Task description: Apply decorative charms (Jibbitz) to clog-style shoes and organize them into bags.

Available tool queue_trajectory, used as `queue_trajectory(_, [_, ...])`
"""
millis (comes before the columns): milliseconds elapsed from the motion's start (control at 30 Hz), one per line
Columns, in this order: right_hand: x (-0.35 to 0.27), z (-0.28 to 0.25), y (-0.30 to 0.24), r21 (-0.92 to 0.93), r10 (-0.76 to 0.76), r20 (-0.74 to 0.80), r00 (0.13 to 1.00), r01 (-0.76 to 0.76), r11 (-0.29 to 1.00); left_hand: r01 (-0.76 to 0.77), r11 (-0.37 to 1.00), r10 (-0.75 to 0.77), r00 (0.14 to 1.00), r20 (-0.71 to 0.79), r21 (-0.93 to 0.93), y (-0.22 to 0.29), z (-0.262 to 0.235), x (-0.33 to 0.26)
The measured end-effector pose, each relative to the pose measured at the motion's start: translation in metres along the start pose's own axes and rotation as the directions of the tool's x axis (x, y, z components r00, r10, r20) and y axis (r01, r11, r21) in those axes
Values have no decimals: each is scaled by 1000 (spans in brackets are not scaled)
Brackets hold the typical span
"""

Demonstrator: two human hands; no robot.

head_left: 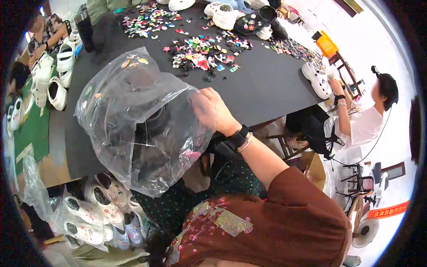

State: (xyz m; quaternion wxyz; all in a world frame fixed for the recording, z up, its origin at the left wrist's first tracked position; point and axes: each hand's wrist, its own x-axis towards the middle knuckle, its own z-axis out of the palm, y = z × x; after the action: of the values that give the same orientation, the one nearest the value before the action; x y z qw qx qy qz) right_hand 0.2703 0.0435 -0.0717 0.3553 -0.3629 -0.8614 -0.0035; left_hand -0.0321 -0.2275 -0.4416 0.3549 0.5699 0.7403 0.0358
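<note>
A large clear plastic bag [100, 127] is spread over the near left part of the dark table [267, 84]. My right hand [214, 111] grips the bag's right side, its fingers closed on the film. Several small coloured shoe charms [133, 62] show through the bag near its top. Something dark and round [158, 115] shows dimly through the plastic, and I cannot make out what it is. My left hand does not show. Beyond the bag lies a pile of loose colourful charms [202, 55].
More charms [151, 20] lie at the far side. White clogs [66, 58] line the left, with decorated clogs [93, 204] in clear bags below the table edge. At right, a co-worker [364, 115] handles a white clog [316, 80]. An orange basket [327, 43] stands behind.
</note>
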Motion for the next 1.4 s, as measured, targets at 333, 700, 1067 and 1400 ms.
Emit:
queue_trajectory(333, [-5,-5,18,9,-31,31,999,30,999,386,914,-361,915,-182,124,-135,-59,-172])
queue_trajectory(700, [20,-71,-13,737,368,-5,930,-245,630,200,630,-718,518,-464,-751,-23,-217,-319])
queue_trajectory(1067, [67,-26,-55,347,-200,90,976,158,924,-512,508,-580,390,-715,-692,170,-389,-281])
queue_trajectory(1400, [123,-56,-89,797,24,273,962,-240,555,-446,684,-150,688,-710,-577,223,-395,-256])
